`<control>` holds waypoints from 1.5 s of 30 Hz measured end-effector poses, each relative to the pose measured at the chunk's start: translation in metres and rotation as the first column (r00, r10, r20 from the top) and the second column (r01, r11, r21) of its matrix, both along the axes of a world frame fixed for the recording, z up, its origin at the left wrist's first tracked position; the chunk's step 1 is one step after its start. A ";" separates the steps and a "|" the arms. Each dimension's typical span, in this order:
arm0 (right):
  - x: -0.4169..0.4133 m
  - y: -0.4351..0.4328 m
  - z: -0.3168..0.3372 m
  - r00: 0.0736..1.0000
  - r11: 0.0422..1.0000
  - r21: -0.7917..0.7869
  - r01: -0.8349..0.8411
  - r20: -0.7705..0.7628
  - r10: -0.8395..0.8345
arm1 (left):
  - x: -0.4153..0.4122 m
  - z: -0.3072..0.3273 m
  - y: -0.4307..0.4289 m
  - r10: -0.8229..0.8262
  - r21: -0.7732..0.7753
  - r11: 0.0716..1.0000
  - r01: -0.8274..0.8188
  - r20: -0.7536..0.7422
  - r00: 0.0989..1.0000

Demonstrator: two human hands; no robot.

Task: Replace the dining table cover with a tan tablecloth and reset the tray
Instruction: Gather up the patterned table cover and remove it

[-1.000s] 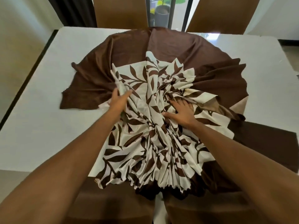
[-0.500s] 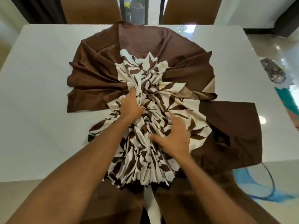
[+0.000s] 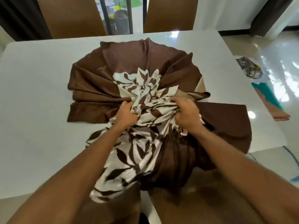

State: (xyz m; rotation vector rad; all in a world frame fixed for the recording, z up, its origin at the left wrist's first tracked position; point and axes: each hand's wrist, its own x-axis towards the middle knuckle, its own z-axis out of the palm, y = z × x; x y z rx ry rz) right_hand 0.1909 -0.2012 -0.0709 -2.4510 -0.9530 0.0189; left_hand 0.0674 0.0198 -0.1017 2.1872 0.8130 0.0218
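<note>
A brown table cover with a cream leaf-print middle (image 3: 129, 65) lies bunched in the centre of the white dining table (image 3: 37, 88). My left hand (image 3: 127, 113) grips a fistful of the leaf-print folds at the bunch's left side. My right hand (image 3: 187, 113) grips the gathered fabric on the right, fingers curled into it. The near part of the cover hangs over the table's front edge between my forearms. A tan strip of fabric (image 3: 200, 85) shows at the bunch's right edge.
Two brown chairs (image 3: 71, 15) stand at the far side of the table. On the glossy floor to the right lie a folded teal and salmon cloth (image 3: 268, 101) and a crumpled dark item (image 3: 249, 67). Brown chair backs sit below my arms.
Both hands went from pressing flat on the leaf print to clutching it in fists. The cover has been gathered tighter toward me, baring more table at the sides.
</note>
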 end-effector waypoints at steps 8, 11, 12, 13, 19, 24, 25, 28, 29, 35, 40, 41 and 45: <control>0.067 0.152 0.078 0.949 0.997 -0.025 0.077 0.307 -0.065 | 0.004 0.034 -0.016 0.318 -0.488 0.840 -0.235 0.093 0.944; 0.035 0.164 0.036 0.975 0.990 -0.106 -0.089 -0.213 0.065 | -0.019 0.022 -0.007 0.198 -0.328 0.928 -0.177 0.029 0.980; 0.018 0.158 0.018 0.919 0.962 -0.130 -0.238 -0.349 0.180 | -0.030 0.016 -0.006 0.136 -0.213 0.968 -0.131 0.005 0.991; 0.003 0.147 0.003 0.864 0.929 -0.127 -0.347 -0.430 0.263 | -0.041 0.012 -0.005 0.079 -0.073 0.994 -0.080 -0.018 0.997; 0.012 0.097 -0.008 0.916 0.976 0.212 -0.048 -0.380 0.128 | -0.064 -0.013 0.017 0.194 0.183 0.964 -0.191 0.000 0.981; 0.008 0.039 0.015 0.907 0.986 0.123 0.112 -0.417 -0.051 | -0.042 -0.008 0.052 0.366 -0.074 0.930 -0.359 0.150 0.918; -0.007 0.026 0.009 0.897 0.992 0.045 0.115 -0.435 -0.084 | -0.031 -0.005 0.058 0.391 -0.122 0.919 -0.375 0.161 0.906; -0.086 -0.001 -0.022 0.894 0.985 -0.162 0.053 -0.431 -0.119 | -0.004 0.000 0.070 0.356 -0.200 0.918 -0.342 0.039 0.934; -0.114 -0.005 -0.033 0.898 0.979 -0.202 0.036 -0.422 -0.120 | 0.007 0.001 0.073 0.333 -0.195 0.924 -0.330 -0.017 0.943; -0.157 0.000 -0.059 0.931 0.974 -0.116 0.196 -0.289 -0.222 | 0.083 0.025 0.064 0.127 -0.344 0.927 -0.151 -0.092 0.988; -0.096 -0.001 -0.040 0.947 0.981 0.088 0.175 -0.289 -0.143 | 0.095 0.038 0.019 -0.290 -0.246 0.942 0.228 -0.255 0.922; -0.077 -0.002 -0.031 0.965 0.976 0.122 0.181 -0.214 -0.153 | 0.090 0.033 0.008 -0.307 -0.186 0.946 0.264 -0.262 0.915; 0.014 -0.002 0.017 0.979 0.942 0.333 0.050 0.169 -0.112 | 0.056 0.035 -0.020 -0.336 -0.223 0.927 0.301 -0.140 0.931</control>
